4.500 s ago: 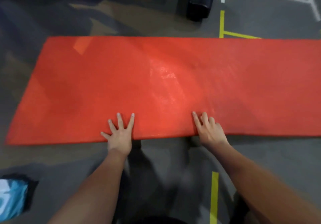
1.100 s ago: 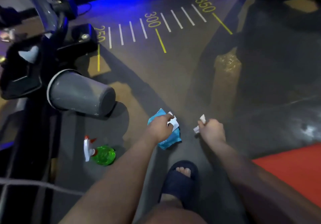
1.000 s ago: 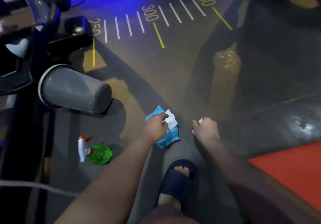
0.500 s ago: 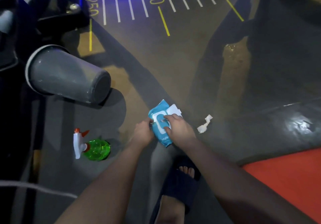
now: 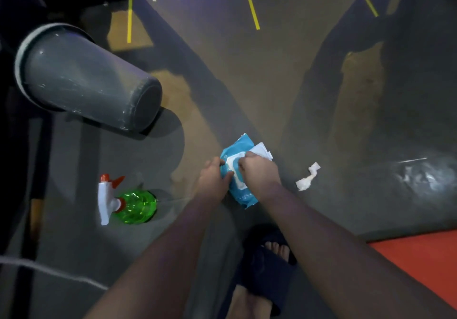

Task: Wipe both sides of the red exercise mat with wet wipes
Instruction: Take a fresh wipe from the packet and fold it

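Left hand (image 5: 213, 182) gripping blue plastic wet-wipe pack (image 5: 243, 196), right hand (image 5: 259, 174) curled onto its middle, crumpled white wipe (image 5: 308, 177) just right.

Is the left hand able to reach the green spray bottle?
Probably yes. The green spray bottle lies on the floor left of the left hand, with nothing between them. But that hand grips the wipes pack, so it would need to let go first.

One wipes pack (image 5: 243, 196), one crumpled wipe (image 5: 307, 177), one spray bottle (image 5: 133, 206), one red mat (image 5: 420, 264).

Glossy plastic wipes pack (image 5: 241, 195); translucent green plastic spray bottle (image 5: 134, 206).
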`<act>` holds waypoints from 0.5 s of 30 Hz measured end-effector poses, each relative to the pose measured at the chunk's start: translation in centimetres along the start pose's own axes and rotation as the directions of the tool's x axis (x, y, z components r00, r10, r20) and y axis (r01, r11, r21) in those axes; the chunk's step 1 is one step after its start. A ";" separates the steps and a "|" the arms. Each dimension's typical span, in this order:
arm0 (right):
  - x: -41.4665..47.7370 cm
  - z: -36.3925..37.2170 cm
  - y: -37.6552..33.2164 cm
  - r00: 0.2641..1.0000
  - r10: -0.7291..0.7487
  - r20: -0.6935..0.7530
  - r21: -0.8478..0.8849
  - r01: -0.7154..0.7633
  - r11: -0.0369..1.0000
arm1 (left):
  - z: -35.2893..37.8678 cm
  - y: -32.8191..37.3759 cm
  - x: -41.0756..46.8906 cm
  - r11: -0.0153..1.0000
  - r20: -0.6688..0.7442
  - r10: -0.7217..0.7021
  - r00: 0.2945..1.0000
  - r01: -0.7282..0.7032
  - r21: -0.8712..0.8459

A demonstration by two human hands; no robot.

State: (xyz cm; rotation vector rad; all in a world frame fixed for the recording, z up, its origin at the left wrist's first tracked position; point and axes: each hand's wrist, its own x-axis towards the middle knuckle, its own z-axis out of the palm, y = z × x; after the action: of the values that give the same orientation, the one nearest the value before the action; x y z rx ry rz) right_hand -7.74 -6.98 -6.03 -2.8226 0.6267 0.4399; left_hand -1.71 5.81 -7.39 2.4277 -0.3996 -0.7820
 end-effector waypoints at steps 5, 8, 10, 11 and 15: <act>0.6 0.7 0.4 0.998 -0.009 0.067 -0.039 0.012 0.999 | 1.2 0.0 0.5 0.994 -0.065 0.094 0.993 -0.098 -0.057; 1.2 1.2 0.9 0.997 -0.056 0.053 -0.072 0.059 0.996 | 1.8 0.2 0.6 0.988 -0.084 0.115 0.990 -0.123 -0.095; 1.3 1.4 1.1 1.000 -0.008 0.009 -0.004 0.008 1.000 | 2.1 0.2 0.6 0.989 -0.087 0.102 0.991 -0.111 -0.101; 1.1 1.4 1.3 1.000 0.028 -0.007 0.052 -0.028 0.998 | 2.3 0.2 0.6 0.989 -0.087 0.103 0.991 -0.111 -0.101; -0.8 1.1 2.2 0.988 0.112 -0.110 0.358 -0.066 0.931 | 2.5 0.0 0.1 0.986 -0.091 0.106 0.990 -0.117 -0.121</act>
State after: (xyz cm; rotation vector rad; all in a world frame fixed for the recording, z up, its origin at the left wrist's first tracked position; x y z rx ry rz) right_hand -9.65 -8.33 -7.13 -2.4980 0.7761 0.1389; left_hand -3.12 4.71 -9.08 2.2907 -0.4357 -0.6347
